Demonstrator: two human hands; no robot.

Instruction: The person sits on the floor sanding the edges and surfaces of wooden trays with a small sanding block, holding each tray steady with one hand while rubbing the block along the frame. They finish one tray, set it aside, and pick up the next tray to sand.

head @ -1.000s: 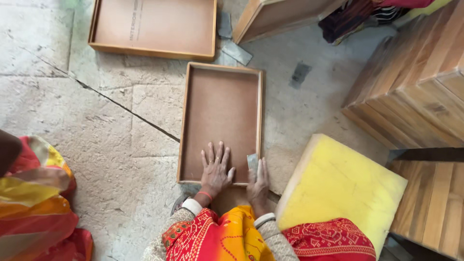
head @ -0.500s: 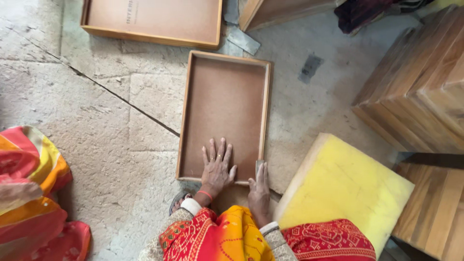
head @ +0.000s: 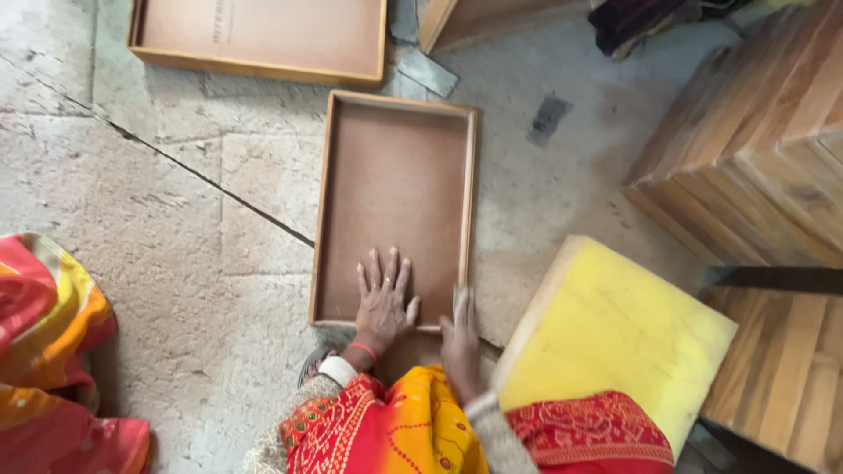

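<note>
Hands come first in what we see: our left hand (head: 384, 303) lies flat, fingers spread, palm down on the brown inner panel of a shallow wooden tray (head: 395, 189) near its lower edge, holding nothing. Our right hand (head: 459, 338) sits at the tray's lower right corner, fingers together and pressed on a small grey piece there; we cannot tell whether it grips that piece or only rests on it. The tray lies flat on the stone floor (head: 176, 202) at the centre of the frame, its long side running up and down. Just right of our right hand, a yellow foam block (head: 615, 333) lies at the lower right. A second, larger tray (head: 263, 35) sits at the upper left, well apart. Stacked wooden pieces (head: 755, 149) fill the upper right. Red and orange cloth (head: 44, 351) shows at the lower left edge.
</note>
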